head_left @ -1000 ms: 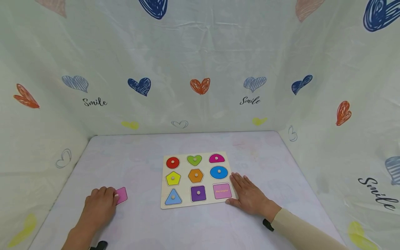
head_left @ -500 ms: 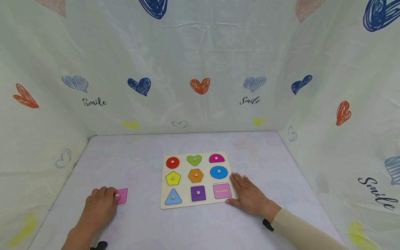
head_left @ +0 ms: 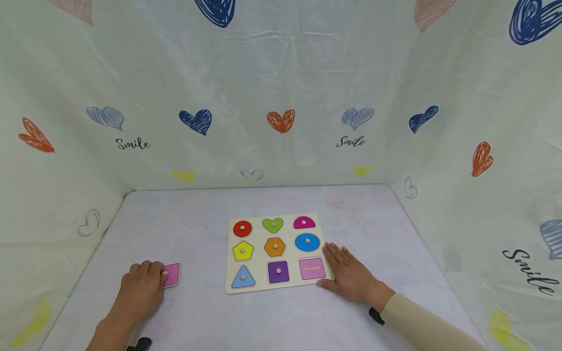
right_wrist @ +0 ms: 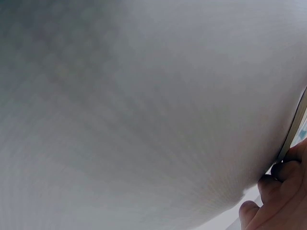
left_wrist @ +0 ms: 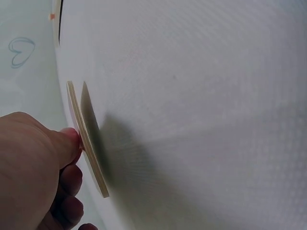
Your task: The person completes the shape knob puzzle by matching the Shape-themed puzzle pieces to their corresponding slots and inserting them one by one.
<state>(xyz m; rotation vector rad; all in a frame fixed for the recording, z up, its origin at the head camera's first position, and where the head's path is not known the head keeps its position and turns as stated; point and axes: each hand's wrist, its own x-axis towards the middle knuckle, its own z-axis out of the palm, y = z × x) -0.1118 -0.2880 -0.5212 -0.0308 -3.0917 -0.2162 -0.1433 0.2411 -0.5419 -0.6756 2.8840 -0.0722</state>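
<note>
My left hand [head_left: 142, 287] pinches a pink rectangular puzzle piece [head_left: 173, 275] by its knob, left of the board. In the left wrist view the piece [left_wrist: 88, 143] is edge-on, just above the table with its shadow beside it; thumb and fingertips meet at its face. The wooden shape puzzle board [head_left: 258, 239] lies flat in the middle. My right hand [head_left: 351, 277] rests at the board's right edge with fingers straight. A pink recess marked with a word [head_left: 312, 268] is at the board's near right corner. The right wrist view shows the board's edge [right_wrist: 293, 125] by the fingers.
Knobbed shapes sit in the board, among them a purple square [head_left: 278, 278], a blue triangle [head_left: 243, 280] and a blue oval [head_left: 307, 236]. The pale table [head_left: 197, 219] is bounded at the back and sides by a heart-printed curtain [head_left: 239, 151].
The pink rectangular piece has turned slightly in my left fingers, and its pale near edge now shows. The right hand and the board have stayed put.
</note>
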